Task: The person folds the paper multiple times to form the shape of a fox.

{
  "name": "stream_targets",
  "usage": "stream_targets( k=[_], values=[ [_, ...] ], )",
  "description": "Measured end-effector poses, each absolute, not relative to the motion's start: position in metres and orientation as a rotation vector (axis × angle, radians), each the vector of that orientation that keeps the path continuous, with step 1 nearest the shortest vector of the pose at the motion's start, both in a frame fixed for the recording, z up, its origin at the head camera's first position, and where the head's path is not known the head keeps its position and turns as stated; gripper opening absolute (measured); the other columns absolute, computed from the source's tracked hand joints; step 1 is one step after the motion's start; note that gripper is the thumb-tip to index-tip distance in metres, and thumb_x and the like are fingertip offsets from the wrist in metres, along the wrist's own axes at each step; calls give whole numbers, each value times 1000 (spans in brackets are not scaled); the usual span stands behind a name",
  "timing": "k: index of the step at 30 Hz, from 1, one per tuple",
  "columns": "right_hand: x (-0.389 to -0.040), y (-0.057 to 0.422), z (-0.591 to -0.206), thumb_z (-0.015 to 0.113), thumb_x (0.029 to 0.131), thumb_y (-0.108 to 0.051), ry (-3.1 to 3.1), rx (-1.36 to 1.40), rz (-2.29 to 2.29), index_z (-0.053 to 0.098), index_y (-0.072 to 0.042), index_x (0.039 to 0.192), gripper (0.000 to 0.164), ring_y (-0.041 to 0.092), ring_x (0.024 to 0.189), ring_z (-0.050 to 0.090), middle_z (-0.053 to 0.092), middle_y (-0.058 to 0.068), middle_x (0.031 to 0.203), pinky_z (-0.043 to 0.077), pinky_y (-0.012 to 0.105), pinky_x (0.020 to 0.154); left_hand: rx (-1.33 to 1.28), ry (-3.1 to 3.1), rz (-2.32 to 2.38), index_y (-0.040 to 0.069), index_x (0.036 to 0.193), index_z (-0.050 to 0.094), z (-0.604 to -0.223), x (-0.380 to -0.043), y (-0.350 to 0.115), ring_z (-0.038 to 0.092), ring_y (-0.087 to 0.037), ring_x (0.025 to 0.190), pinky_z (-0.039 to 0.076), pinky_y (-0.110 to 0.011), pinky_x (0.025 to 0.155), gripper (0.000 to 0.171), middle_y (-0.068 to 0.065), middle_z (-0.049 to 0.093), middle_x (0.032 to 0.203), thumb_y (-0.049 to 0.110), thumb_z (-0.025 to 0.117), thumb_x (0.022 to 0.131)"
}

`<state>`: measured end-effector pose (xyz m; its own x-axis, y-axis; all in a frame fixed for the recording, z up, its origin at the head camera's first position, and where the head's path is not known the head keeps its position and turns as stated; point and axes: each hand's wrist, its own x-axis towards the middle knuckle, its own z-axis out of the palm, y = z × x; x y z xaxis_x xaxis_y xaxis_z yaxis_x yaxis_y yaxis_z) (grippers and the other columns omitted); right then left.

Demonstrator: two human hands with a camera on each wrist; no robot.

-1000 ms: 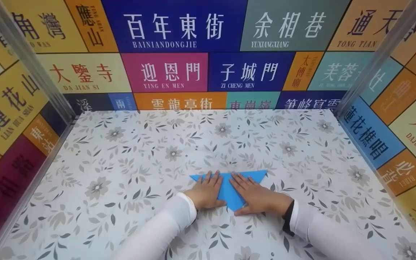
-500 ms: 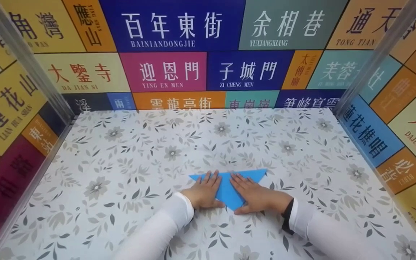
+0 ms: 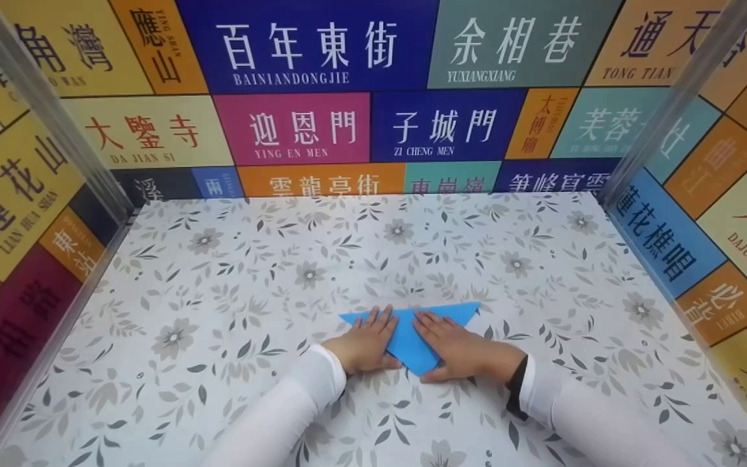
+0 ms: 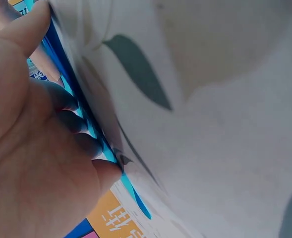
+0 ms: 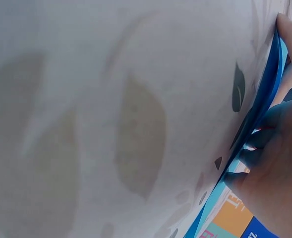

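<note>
A folded triangle of blue paper [image 3: 412, 350] lies on the table in the head view, its long edge away from me and its point toward me. My left hand [image 3: 370, 340] rests on its left side, fingers extended toward the long edge and thumb near the lower point. On the right side my right hand [image 3: 458, 347] presses down the same way. Both outer corners of the paper stick out past the hands. In the left wrist view the blue paper [image 4: 81, 101] shows edge-on under the fingertips; the right wrist view shows its layers slightly parted beside the right hand [image 5: 279, 144].
The white table [image 3: 231, 272] is printed with grey leaves and flowers. Around it stand panels with colourful sign-like blocks [image 3: 302, 126] behind and on both sides. Clear upright strips [image 3: 672, 104] mark the back corners.
The near point of the paper and the left thumb have shifted very slightly away from me. Both hands otherwise keep their places on the paper.
</note>
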<state>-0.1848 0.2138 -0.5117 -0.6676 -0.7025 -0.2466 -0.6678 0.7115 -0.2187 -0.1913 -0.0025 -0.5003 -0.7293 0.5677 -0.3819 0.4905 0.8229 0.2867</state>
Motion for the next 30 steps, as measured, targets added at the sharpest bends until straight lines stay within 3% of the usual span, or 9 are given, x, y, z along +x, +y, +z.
stream_targets(
  k=[10, 19, 30],
  values=[
    [-186, 215, -510, 51, 78, -62, 2580, -1083, -211, 11, -2, 142, 97, 30, 136, 5, 5, 15, 149, 15, 46, 107, 847, 2581, 193, 7, 143, 14, -500, -190, -5, 3, -29, 136, 16, -46, 107, 72, -10, 4, 150, 43, 45, 90],
    [-190, 222, -504, 63, 73, -53, 2567, -1135, -285, 20, -6, 142, 94, 31, 135, 12, 11, 13, 148, 21, 45, 105, 854, 2592, 200, 6, 143, 14, -501, -188, -6, 4, -29, 136, 16, -46, 107, 68, -11, 4, 150, 40, 44, 92],
    [-189, 232, -501, 63, 81, -37, 2672, -1123, -276, 45, -13, 131, 59, 25, 128, 33, 35, 6, 141, 32, 41, 100, 863, 2586, 216, 6, 143, 16, -497, -190, -7, 5, -29, 136, 17, -46, 106, 69, -10, 6, 150, 39, 46, 91]
  ],
)
